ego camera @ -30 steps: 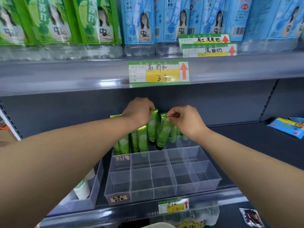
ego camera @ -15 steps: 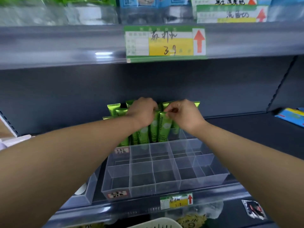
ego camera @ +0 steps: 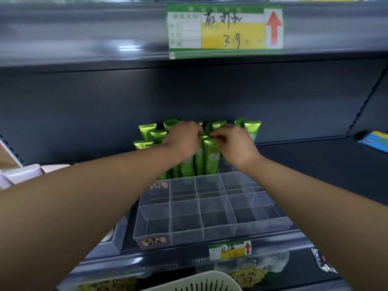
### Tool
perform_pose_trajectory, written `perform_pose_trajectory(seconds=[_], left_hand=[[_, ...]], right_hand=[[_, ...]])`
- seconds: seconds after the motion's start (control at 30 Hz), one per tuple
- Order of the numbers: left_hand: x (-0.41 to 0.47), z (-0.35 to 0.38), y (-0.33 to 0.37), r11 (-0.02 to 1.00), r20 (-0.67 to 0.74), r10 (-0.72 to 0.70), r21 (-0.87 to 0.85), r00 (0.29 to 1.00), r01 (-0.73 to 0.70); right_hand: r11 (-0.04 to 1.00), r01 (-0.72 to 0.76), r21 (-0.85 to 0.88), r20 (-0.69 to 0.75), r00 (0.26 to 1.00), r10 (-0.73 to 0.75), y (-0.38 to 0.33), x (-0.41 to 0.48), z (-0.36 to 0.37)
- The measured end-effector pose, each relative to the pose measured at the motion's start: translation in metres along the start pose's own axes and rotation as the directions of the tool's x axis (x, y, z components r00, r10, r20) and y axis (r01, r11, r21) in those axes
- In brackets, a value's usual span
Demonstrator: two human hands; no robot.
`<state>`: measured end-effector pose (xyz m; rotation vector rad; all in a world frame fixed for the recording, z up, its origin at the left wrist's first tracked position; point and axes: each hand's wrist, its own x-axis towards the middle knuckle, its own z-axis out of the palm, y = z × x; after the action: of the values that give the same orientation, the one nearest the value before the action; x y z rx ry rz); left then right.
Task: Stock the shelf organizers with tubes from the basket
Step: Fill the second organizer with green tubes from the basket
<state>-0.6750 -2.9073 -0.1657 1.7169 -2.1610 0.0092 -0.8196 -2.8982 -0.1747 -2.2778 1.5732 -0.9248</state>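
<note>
Several green tubes (ego camera: 148, 133) stand upright in the back rows of a clear plastic shelf organizer (ego camera: 210, 229). Its front compartments hold nothing. My left hand (ego camera: 182, 139) rests over the tops of the middle tubes with curled fingers. My right hand (ego camera: 235, 143) pinches the crimped top of one green tube (ego camera: 212, 158) at the front of the group. The rim of a white basket (ego camera: 201, 282) shows at the bottom edge; its contents are out of sight.
A second clear organizer (ego camera: 111, 242) sits to the left, with white boxes (ego camera: 23, 173) behind it. A blue-and-yellow pack (ego camera: 375, 141) lies on the shelf at the right. Price tags (ego camera: 224, 30) hang on the shelf edges above and below.
The view has tilted downward, so the upper shelf's products have left the frame and the basket rim has come in. Both hands stay at the tube tops, the tubes more upright.
</note>
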Motion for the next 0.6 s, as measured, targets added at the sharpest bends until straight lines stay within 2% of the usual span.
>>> perform_pose_trajectory(seconds=[0.4, 0.6], left_hand=[[-0.029, -0.024, 0.006, 0.995, 0.052, 0.049, 0.089, 0.997, -0.054], [-0.059, -0.039, 0.013, 0.975, 0.053, 0.053, 0.215, 0.997, -0.063]], right_hand=[[1.0, -0.023, -0.012, -0.028, 0.999, 0.023, -0.017, -0.02, -0.007], [0.987, -0.013, -0.161, 0.094, 0.995, 0.029, -0.037, -0.045, -0.013]])
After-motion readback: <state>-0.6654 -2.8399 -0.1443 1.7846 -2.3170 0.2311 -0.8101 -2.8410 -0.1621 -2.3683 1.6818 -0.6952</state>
